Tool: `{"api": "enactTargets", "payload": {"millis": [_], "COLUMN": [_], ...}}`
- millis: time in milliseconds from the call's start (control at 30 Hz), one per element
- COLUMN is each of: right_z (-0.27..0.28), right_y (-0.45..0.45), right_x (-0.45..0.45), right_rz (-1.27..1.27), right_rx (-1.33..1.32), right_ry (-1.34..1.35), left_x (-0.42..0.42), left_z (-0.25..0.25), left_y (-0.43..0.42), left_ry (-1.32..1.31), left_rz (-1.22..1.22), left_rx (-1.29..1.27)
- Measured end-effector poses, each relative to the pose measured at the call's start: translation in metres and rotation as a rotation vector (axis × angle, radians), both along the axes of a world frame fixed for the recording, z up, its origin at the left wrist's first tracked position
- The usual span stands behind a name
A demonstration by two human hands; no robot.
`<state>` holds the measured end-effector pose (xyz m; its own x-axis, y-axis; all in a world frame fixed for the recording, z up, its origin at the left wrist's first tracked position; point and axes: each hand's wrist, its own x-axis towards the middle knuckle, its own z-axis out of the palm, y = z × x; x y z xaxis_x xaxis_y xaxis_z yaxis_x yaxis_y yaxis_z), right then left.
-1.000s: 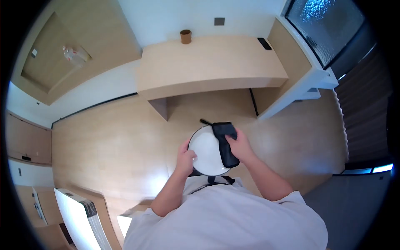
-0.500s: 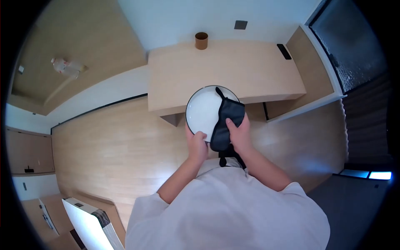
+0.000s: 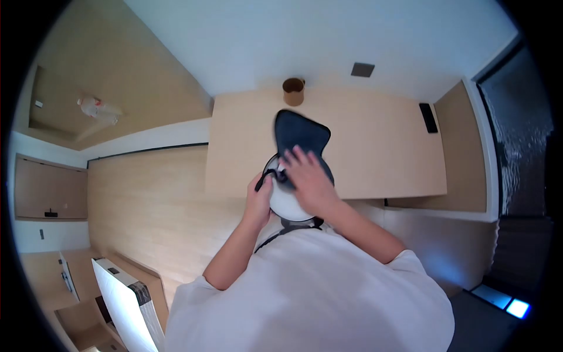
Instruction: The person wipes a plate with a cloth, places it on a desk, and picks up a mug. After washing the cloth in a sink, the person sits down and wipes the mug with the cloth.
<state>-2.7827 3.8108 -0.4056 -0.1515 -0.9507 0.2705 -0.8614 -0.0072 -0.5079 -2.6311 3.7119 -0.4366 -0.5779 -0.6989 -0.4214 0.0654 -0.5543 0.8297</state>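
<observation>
A round white plate [image 3: 288, 205] with a dark rim is held at its left edge by my left hand [image 3: 258, 199], thumb on top and the other fingers underneath. Over the plate lies a black eye-mask-shaped piece [image 3: 299, 132], its upper part reaching beyond the far rim. My right hand [image 3: 309, 180] rests on this black piece, fingers spread and slightly blurred. A dark strap end sits by my left thumb. Part of the plate is hidden under the black piece and my right hand.
Beyond the plate stands a wooden desk [image 3: 375, 155] with a brown cup [image 3: 293, 92] and a black flat object [image 3: 428, 118] at its back. A clear bottle [image 3: 98, 110] is at the upper left. A white-topped panel [image 3: 120, 299] stands lower left.
The black piece has turned and shifted away from me over the far rim. My right hand has gone from gripping it to lying spread on it. The desk appears nearer.
</observation>
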Motion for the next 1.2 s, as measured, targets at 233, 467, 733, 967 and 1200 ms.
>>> {"api": "enactTargets", "payload": {"millis": [233, 467, 733, 967, 1200], "right_z": [-0.003, -0.021, -0.064, -0.083, -0.098], "right_y": [-0.039, -0.068, -0.050, -0.044, -0.036], "right_x": [-0.053, -0.120, -0.139, -0.127, -0.119], "right_rz": [0.565, 0.361, -0.719, -1.097, -1.178], "right_rx": [0.189, 0.484, 0.154, -0.286, -0.292], "right_ry": [-0.411, -0.570, -1.317, -1.551, -1.576], "left_x": [-0.041, -0.064, -0.112, -0.122, -0.134], "left_z": [-0.006, -0.068, -0.162, -0.214, -0.215], "left_y": [-0.051, -0.107, -0.208, -0.260, -0.265], "left_ry": [-0.046, -0.114, -0.179, -0.149, -0.185], "left_rz": [0.197, 0.115, 0.024, -0.044, 0.048], "left_rx": [0.038, 0.155, 0.201, 0.203, 0.154]}}
